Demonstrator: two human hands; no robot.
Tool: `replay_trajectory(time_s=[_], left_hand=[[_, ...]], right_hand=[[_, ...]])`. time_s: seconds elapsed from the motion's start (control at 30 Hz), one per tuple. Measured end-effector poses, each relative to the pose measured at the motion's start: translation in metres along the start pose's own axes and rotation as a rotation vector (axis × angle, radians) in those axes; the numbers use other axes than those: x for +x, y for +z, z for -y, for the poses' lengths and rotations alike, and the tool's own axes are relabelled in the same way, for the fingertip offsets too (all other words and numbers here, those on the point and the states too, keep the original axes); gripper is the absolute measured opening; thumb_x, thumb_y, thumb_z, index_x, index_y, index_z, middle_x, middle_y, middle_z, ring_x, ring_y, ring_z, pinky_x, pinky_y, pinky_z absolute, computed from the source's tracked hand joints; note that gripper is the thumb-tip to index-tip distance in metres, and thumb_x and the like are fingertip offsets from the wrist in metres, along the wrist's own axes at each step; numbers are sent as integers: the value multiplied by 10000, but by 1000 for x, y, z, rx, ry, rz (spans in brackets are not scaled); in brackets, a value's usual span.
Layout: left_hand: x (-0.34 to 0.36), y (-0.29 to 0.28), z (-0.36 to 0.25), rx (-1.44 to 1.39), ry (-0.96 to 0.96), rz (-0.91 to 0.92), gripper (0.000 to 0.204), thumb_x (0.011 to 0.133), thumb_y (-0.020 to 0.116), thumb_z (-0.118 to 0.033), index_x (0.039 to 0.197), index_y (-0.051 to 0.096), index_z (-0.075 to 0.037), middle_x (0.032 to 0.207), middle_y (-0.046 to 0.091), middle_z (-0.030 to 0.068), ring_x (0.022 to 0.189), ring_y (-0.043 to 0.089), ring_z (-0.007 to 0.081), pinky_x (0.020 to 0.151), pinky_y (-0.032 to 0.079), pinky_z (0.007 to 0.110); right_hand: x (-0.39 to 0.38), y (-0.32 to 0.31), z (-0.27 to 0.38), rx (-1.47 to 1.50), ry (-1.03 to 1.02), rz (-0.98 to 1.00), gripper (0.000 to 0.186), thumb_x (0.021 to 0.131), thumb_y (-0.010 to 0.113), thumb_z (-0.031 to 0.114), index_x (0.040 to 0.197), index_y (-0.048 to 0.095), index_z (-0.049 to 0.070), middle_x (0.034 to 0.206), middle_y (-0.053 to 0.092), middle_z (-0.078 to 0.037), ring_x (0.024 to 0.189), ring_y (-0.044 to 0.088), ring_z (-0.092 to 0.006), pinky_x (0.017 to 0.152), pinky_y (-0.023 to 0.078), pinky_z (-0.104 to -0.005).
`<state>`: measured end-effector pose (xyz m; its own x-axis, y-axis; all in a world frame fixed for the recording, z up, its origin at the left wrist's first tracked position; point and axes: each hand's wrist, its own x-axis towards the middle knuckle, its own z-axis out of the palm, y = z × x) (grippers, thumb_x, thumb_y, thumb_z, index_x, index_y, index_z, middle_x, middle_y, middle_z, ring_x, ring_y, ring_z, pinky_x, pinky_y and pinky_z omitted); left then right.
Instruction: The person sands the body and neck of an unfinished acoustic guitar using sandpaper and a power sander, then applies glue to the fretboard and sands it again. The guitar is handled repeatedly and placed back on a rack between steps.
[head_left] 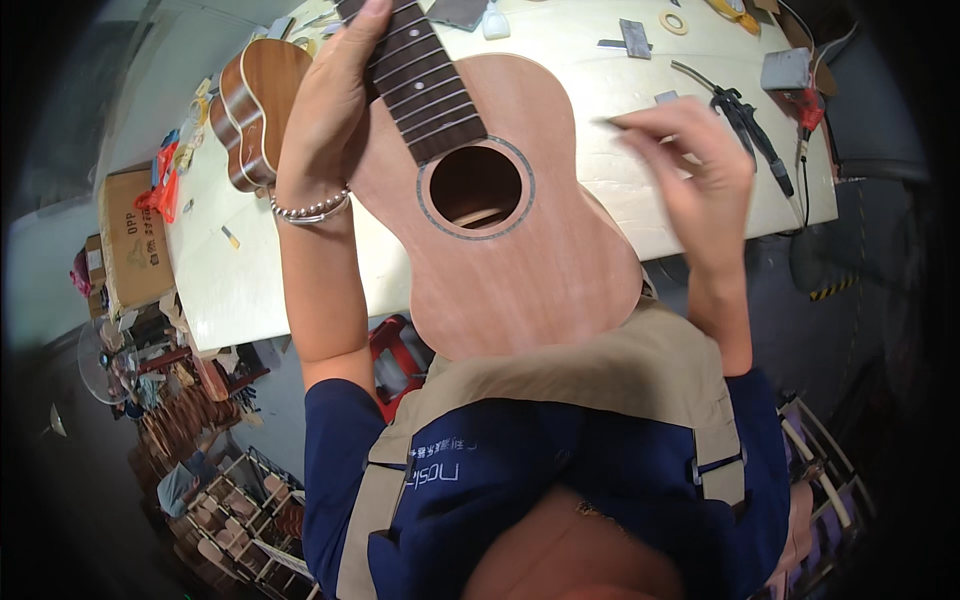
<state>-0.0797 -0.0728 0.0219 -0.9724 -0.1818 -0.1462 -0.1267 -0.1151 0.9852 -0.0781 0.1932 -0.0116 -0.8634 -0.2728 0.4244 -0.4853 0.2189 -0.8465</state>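
A pale, unfinished ukulele leans against my apron, its soundhole facing up. My left hand is closed round its neck, the thumb at the edge of the dark fretboard. A patterned ring circles the soundhole, and a strip of wood shows inside. Off to the right of the body, my right hand is raised and blurred by motion. Thumb and forefinger pinch a small dark piece, too smeared to name. That hand does not touch the ukulele.
A second, glossy brown ukulele lies on the pale table at the left. An air blow gun, a tape roll and a grey block lie at the right. A red stool stands below the table's edge.
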Motion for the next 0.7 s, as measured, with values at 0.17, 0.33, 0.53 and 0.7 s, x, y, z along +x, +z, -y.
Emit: replay_trajectory(time_s=[0.17, 0.33, 0.53, 0.7], left_hand=[[-29, -28, -5, -56, 194, -225, 379, 986, 385, -321, 1015, 544, 21, 906, 614, 116, 837, 614, 184, 784, 510, 308], [-73, -30, 27, -145, 404, -647, 449, 998, 316, -385, 971, 541, 2, 830, 609, 70, 723, 593, 140, 671, 486, 281], [-89, -18, 47, -229, 530, -853, 475, 988, 296, -435, 987, 503, -7, 892, 579, 103, 812, 590, 185, 762, 504, 327], [-94, -27, 60, -307, 628, -919, 495, 975, 323, -472, 1046, 487, -11, 978, 561, 84, 898, 572, 198, 842, 485, 351]], right_hand=[[-17, -56, -151, -191, 488, -83, 210, 831, 650, 129, 984, 661, -13, 872, 663, -51, 786, 597, -113, 706, 470, -262], [-47, -25, -178, 104, 522, 162, 726, 887, 259, 597, 1408, 266, 91, 1360, 381, -177, 1277, 359, -267, 1055, 248, -373], [-58, 54, -99, 781, 613, 275, 937, 834, 121, 747, 1459, 126, 48, 1464, 281, -79, 1336, 286, -215, 1080, 232, -360], [-50, 63, -102, 802, 530, 211, 884, 863, 89, 701, 1458, 122, 49, 1469, 265, -72, 1339, 269, -206, 1091, 214, -353]])
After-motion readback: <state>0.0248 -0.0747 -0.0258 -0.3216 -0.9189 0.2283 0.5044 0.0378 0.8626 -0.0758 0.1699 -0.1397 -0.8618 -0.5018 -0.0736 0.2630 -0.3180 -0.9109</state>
